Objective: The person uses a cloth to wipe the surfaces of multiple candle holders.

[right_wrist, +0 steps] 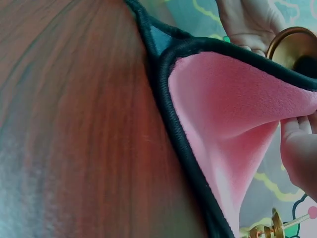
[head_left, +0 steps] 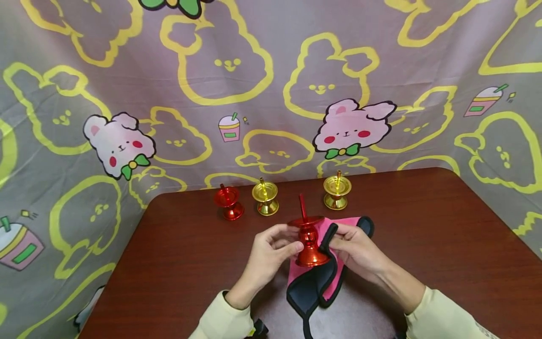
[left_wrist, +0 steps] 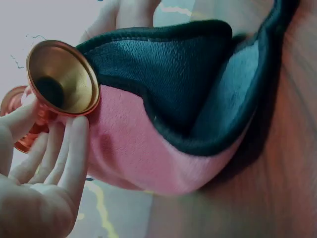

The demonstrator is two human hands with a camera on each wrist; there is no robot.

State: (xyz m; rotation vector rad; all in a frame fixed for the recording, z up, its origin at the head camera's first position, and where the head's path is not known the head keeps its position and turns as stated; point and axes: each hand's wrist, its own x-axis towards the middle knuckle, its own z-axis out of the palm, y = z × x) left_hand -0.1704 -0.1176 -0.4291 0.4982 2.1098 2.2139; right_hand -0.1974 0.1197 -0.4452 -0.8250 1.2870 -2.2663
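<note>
Red holder [head_left: 310, 239] beside black edge [left_wrist: 198, 148] of cloth [left_wrist: 138, 136]

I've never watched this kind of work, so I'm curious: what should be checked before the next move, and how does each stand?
1. Left hand grips the held red holder: ok, near its base.
2. Held holder spike-up: ok, roughly upright.
3. Right hand holds the pink cloth: ok.
4. Cloth spread flat: not ok, it is folded and curved.
5. Cloth pressed firmly against the holder: cannot tell.
6. Other red holder and two gold holders standing on the table: ok.
</note>
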